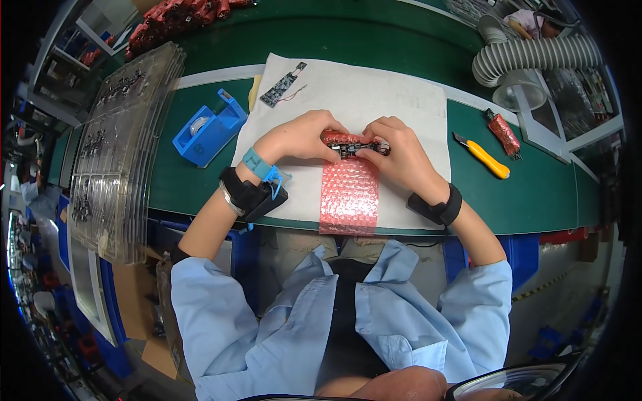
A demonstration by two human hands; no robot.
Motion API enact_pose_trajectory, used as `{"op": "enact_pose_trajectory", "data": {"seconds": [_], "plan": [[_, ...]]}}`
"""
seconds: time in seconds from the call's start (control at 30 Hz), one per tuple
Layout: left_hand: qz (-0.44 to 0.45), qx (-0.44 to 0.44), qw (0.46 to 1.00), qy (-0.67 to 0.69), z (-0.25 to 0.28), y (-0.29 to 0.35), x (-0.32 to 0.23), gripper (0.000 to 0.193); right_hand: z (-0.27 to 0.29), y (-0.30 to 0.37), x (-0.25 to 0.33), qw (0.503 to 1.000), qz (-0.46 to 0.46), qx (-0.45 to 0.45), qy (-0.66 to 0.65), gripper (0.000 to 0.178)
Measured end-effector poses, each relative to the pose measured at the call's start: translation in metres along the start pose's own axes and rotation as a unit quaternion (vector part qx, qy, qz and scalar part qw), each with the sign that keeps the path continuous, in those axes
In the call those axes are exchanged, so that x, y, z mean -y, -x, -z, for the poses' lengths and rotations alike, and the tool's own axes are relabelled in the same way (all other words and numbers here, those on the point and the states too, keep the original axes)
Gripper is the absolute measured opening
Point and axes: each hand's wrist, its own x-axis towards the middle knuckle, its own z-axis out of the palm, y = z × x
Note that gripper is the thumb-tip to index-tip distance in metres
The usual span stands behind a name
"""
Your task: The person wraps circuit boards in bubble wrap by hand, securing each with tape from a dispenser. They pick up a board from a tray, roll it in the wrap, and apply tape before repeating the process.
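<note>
Between my hands is a small circuit board (353, 150) with dark parts, lying across the far end of a strip of red bubble wrap (349, 197). The strip's far edge is folded up behind the board, and its near end hangs over the table edge. My left hand (311, 137) pinches the board's left end together with the wrap. At the right end, my right hand (396, 148) grips the board with curled fingers. Another circuit board (282, 87) with thin red wires lies on the white sheet (401, 87) beyond my left hand.
A blue tape dispenser (209, 130) stands left, beside stacked clear plastic trays (117, 147). To the right lie a yellow utility knife (485, 156) and a red-wrapped bundle (503, 134). A grey flexible duct (535, 59) is at back right; red bundles (174, 27) are piled at back left.
</note>
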Motion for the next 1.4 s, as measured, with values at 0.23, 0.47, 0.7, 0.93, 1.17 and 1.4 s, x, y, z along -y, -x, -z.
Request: {"op": "enact_pose_trajectory", "data": {"seconds": [0.23,0.47,0.7,0.93,1.17,1.4], "plan": [[0.046,0.051,0.990,0.127,0.009,-0.010,0.007,0.049,-0.001,-0.002,-0.011,0.996,-0.073,0.024,-0.055,0.019],[0.105,0.083,0.980,0.150,0.008,-0.019,0.011,0.045,0.003,-0.002,-0.011,0.993,-0.084,0.029,-0.074,0.026],[0.113,0.079,0.979,0.150,0.009,-0.021,0.012,0.048,0.002,0.003,-0.003,0.996,0.037,0.031,0.073,0.036],[0.071,0.043,0.991,0.106,0.005,-0.013,0.007,0.045,0.012,-0.010,-0.022,0.982,-0.092,0.131,-0.096,0.029],[-0.012,-0.027,1.000,-0.002,-0.014,0.008,-0.008,0.039,0.014,-0.009,-0.017,0.987,-0.038,0.124,-0.100,0.024],[-0.073,-0.134,0.985,-0.079,-0.039,0.026,-0.026,0.046,0.009,0.008,0.002,0.997,0.031,0.074,-0.018,0.025]]}}
